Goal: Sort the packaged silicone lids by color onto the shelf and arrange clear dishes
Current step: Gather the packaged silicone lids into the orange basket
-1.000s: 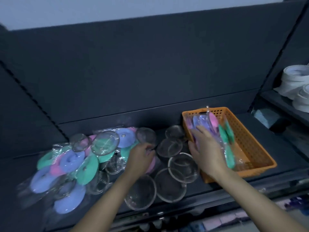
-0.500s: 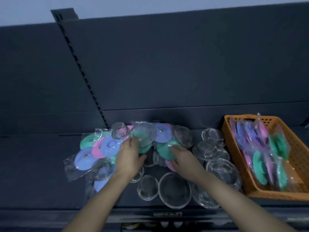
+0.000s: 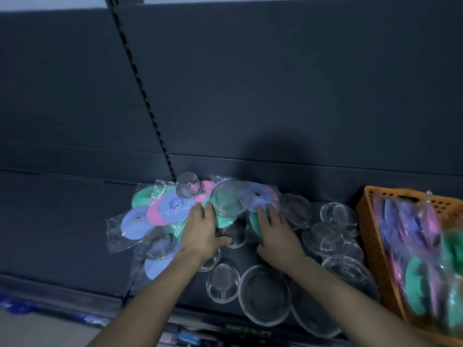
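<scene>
Packaged lids (image 3: 172,209), blue, pink and green mixed, lie heaped at the back of the dark shelf (image 3: 75,246), and both my hands lie flat on the heap, fingers straight and gripping nothing: left hand (image 3: 200,236) on the wrappers, right hand (image 3: 278,236) touching a green lid (image 3: 254,222). Clear dishes (image 3: 265,294) crowd me: a large dish (image 3: 230,201) sits atop the heap between my hands, a small dish (image 3: 236,234) touches my left thumb, others spread in front and to the right. Beside those, an orange basket (image 3: 368,236) holds more bagged lids.
</scene>
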Demonstrator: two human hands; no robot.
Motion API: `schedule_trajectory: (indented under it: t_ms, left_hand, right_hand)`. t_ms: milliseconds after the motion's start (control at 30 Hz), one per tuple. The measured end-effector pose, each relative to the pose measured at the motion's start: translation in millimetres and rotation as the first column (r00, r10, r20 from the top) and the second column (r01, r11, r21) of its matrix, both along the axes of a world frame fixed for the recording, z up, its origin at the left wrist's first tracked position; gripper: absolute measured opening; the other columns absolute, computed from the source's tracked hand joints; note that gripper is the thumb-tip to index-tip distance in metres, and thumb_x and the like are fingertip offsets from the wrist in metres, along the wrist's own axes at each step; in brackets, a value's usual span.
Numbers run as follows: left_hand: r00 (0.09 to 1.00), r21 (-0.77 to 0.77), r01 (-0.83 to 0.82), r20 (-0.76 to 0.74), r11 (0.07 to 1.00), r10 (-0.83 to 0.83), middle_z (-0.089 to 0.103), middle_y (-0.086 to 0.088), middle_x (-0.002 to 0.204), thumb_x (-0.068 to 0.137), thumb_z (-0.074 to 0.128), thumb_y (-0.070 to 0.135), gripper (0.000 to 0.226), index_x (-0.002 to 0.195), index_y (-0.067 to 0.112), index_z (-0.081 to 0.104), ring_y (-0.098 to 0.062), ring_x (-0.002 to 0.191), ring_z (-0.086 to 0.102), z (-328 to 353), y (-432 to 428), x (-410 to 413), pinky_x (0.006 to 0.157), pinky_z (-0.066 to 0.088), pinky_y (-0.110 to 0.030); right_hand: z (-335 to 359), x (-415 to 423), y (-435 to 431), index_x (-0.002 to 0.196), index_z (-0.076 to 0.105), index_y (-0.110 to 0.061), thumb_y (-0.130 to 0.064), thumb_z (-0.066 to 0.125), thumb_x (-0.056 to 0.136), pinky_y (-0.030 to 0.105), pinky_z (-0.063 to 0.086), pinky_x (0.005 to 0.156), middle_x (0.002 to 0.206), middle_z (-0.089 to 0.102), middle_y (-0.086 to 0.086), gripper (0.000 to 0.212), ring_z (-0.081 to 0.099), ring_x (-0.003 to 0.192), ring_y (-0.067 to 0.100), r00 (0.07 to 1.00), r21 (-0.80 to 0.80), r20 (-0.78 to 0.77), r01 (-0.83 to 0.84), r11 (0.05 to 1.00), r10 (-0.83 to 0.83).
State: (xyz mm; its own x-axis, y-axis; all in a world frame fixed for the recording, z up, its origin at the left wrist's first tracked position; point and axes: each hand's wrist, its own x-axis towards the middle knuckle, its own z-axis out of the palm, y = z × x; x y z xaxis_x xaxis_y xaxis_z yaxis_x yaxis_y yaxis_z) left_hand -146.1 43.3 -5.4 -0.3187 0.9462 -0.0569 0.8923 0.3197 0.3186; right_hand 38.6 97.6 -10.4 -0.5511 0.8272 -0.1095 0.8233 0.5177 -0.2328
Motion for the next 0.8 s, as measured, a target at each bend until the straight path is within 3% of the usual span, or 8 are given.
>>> schedule_trajectory:
  t_ms: [133, 233, 300, 433, 567, 700, 800]
  left_hand:
    - [0.999, -0.070, 0.016, 0.041, 0.997, -0.014, 0.004, -0.015, 0.156, 0.068, 0.077, 0.051, 0.115, 0.150, 0.019, 0.005, -0.029, 0.146, 0.004, 0, 5, -2, 0.116, 0.023, -0.039]
    - [0.999, -0.111, 0.031, 0.024, 0.993, -0.029, 0.005, -0.015, 0.157, 0.070, 0.079, 0.043, 0.112, 0.151, 0.015, 0.005, -0.029, 0.146, 0.008, 4, 6, -4, 0.115, 0.023, -0.037]
    - [0.999, -0.117, 0.033, 0.008, 0.993, -0.032, 0.009, -0.014, 0.158, 0.075, 0.076, 0.036, 0.102, 0.150, 0.010, 0.011, -0.027, 0.145, 0.014, 9, 7, -7, 0.114, 0.024, -0.034]
    - [0.998, -0.085, 0.055, 0.002, 0.995, -0.055, 0.027, -0.017, 0.152, 0.088, 0.057, 0.023, 0.069, 0.146, 0.007, 0.024, -0.028, 0.139, 0.030, 18, 6, -14, 0.106, 0.032, -0.033]
    - [0.999, 0.038, 0.053, -0.009, 0.998, -0.052, 0.060, -0.021, 0.113, 0.092, 0.044, 0.012, 0.031, 0.122, 0.005, 0.045, -0.038, 0.102, 0.058, 28, 6, -21, 0.079, 0.045, -0.040]
    - [0.999, 0.169, 0.037, 0.002, 0.985, -0.038, 0.067, -0.026, 0.097, 0.084, 0.039, -0.006, 0.044, 0.125, 0.006, 0.049, -0.040, 0.088, 0.063, 41, 5, -31, 0.071, 0.048, -0.040]
    - [0.999, 0.215, 0.029, 0.036, 0.976, -0.037, 0.066, -0.028, 0.095, 0.085, 0.040, -0.008, 0.043, 0.125, 0.002, 0.049, -0.041, 0.088, 0.061, 51, 4, -40, 0.064, 0.038, -0.034]
  right_hand:
    - [11, 10, 7, 0.148, 0.017, -0.007, -0.002, 0.049, 0.078, 0.036, 0.045, 0.090, 0.150, 0.028, 0.015, 0.078, 0.045, 0.125, 0.036, 0.981, -0.014, -0.188, 0.038, 0.999, -0.040]
    - [17, 17, 16, 0.131, 0.045, -0.005, 0.004, 0.049, 0.073, 0.039, 0.049, 0.078, 0.124, 0.056, 0.018, 0.059, 0.058, 0.101, 0.038, 0.955, 0.005, -0.296, 0.028, 1.000, -0.025]
    - [19, 22, 22, 0.123, 0.053, -0.007, 0.004, 0.049, 0.073, 0.039, 0.050, 0.079, 0.111, 0.064, 0.016, 0.051, 0.061, 0.097, 0.036, 0.931, 0.010, -0.362, 0.057, 0.998, -0.050]
    - [31, 30, 26, 0.121, 0.061, -0.008, 0.006, 0.052, 0.076, 0.022, 0.043, 0.083, 0.107, 0.069, 0.013, 0.047, 0.063, 0.098, 0.028, 0.862, -0.044, -0.488, 0.130, 0.991, -0.134]
    - [35, 32, 25, 0.119, 0.064, -0.010, 0.005, 0.057, 0.079, 0.008, 0.033, 0.076, 0.108, 0.070, 0.006, 0.044, 0.062, 0.098, 0.020, 0.833, -0.091, -0.530, 0.129, 0.987, -0.158]
    - [36, 27, 21, 0.112, 0.067, -0.012, -0.001, 0.065, 0.080, 0.000, 0.033, 0.070, 0.098, 0.071, 0.001, 0.033, 0.059, 0.086, 0.009, 0.821, -0.103, -0.541, 0.150, 0.983, -0.182]
    - [33, 25, 18, 0.110, 0.068, -0.015, -0.008, 0.069, 0.080, 0.012, 0.035, 0.069, 0.095, 0.070, -0.001, 0.031, 0.062, 0.087, 0.014, 0.809, -0.121, -0.534, 0.216, 0.969, -0.247]
